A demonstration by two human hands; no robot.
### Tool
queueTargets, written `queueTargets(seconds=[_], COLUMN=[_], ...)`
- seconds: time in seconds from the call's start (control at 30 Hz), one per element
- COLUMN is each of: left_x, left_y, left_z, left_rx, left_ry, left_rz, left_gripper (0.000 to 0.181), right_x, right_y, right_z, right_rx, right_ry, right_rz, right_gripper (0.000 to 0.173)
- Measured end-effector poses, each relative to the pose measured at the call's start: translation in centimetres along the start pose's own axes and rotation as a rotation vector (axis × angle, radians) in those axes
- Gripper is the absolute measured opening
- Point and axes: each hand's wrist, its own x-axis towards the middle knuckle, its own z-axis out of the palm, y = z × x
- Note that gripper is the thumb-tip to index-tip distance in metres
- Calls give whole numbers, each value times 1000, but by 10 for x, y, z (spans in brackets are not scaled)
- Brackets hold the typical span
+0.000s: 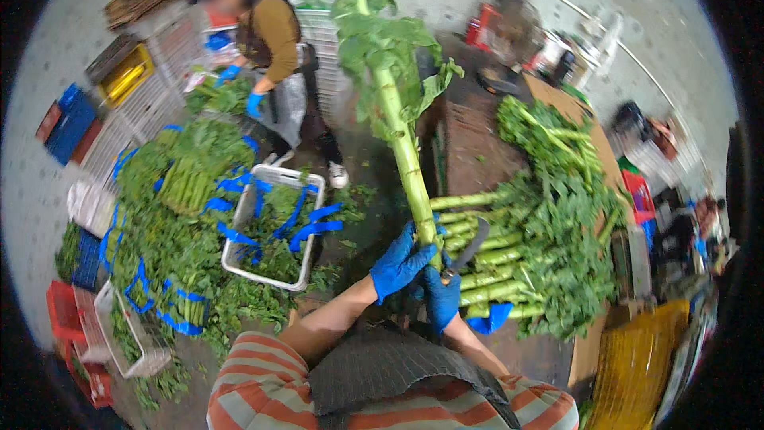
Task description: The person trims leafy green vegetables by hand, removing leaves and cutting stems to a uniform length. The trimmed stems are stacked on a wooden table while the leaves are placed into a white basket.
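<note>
My left hand (pixel 401 264), in a blue glove, grips the lower end of a long celtuce stalk (pixel 401 137). The stalk points up and away from me, with its leafy crown at the far end. My right hand (pixel 443 297), also blue-gloved, holds a knife with a dark curved blade (pixel 473 246) just right of the stalk's base. Its wooden handle is mostly hidden by the fingers. Right of both hands, several more celtuce stalks (pixel 492 257) lie on the table in a pile, cut ends towards me and leaves to the right.
A white plastic crate (pixel 228 245) with leaves and blue straps stands left of me. Beyond it lie bundled greens (pixel 190 182) with blue bands. A co-worker (pixel 271 30) in blue gloves handles greens at the back left. A blue strip (pixel 490 319) lies by the stalks.
</note>
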Motion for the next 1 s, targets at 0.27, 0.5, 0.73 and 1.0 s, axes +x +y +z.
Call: queueTargets(seconds=[0.27,0.5,0.73,1.0], left_x=[-7,-58,-67,-54], left_y=[64,60,25,84], left_z=[-135,-146,-95,-141], left_rx=[-505,-481,-592,-686], left_ry=[913,1045,921,1061], left_rz=[-92,-28,80,112], left_gripper=[54,56,58,52], right_x=[-5,-7,13,6], right_y=[32,39,53,54], right_z=[22,52,77,59], right_rx=[-236,-1031,-405,118], right_ry=[-282,-529,-368,-446], right_rz=[267,-328,141,617], right_gripper=[43,55,51,34])
